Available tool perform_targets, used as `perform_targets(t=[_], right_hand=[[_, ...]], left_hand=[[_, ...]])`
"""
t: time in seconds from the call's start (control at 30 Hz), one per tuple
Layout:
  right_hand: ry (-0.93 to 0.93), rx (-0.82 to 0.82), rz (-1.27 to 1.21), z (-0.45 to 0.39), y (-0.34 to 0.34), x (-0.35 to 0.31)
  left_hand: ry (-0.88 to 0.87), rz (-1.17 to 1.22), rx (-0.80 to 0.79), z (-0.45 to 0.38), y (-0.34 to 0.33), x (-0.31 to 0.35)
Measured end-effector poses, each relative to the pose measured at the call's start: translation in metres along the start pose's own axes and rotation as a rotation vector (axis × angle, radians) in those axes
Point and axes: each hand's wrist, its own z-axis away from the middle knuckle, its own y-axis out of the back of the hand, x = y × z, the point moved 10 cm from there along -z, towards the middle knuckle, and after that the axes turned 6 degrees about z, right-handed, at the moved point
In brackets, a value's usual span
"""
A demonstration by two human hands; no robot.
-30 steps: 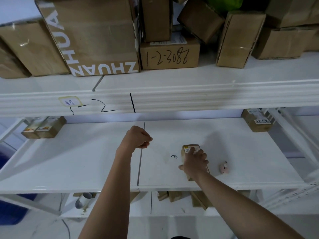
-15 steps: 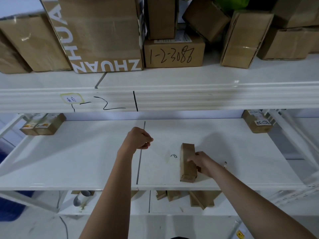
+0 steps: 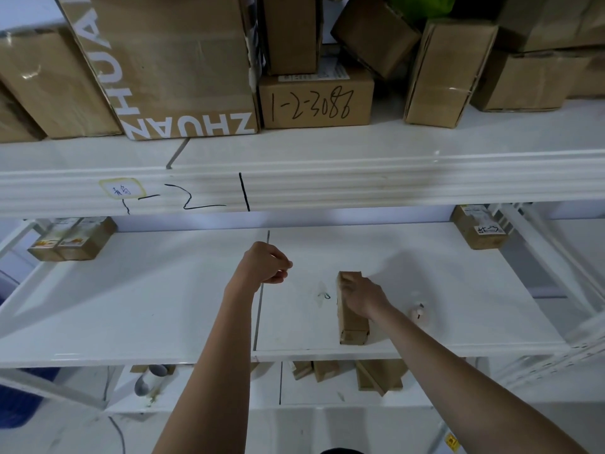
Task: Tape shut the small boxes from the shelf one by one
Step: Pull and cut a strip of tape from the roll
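A white metal shelving unit fills the view, its smooth middle shelf (image 3: pixel 98 306) lying under both hands and split by a thin dark seam that runs just beneath the left wrist. Above the hands, the ribbed front lip of the upper shelf (image 3: pixel 360 185) carries black marker strokes and a small yellow-edged label whose writing is too blurred to read. Cardboard cartons crowd that upper level, most cut off by the top edge: the largest, a printed carton (image 3: pixel 170 67), shows white "ZHUAN" lettering upside down, and to its right a squat handwritten carton (image 3: pixel 316 101) reads "1-2-3088".

Far left of the left hand, two little labelled packets (image 3: pixel 73 239) sit at the back of the middle shelf; far right of the right hand, a labelled brown box (image 3: pixel 479 229) is partly hidden by the upper lip. Below the forearms, more cardboard pieces (half concealed by the shelf edge) lie on a lower level.

The small box (image 3: pixel 352 317), a narrow plain brown cardboard oblong, stands on its long side near the shelf's front edge. The right hand (image 3: pixel 363 296) curls over its far upper end and grips it. The left hand (image 3: pixel 266 263) hovers just left of it, fingers curled with fingertips pinched together; whether they hold tape I cannot tell. Just right of the right wrist lies a tiny pale object (image 3: pixel 419 311), too small to identify.
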Motion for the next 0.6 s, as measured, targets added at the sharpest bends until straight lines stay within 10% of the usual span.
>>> perform_targets(t=[0.6], right_hand=[[-0.169,-0.082,-0.357,-0.006,-0.028,0.044]], left_hand=[[0.008,-0.004,0.039,0.002,0.009,-0.004]])
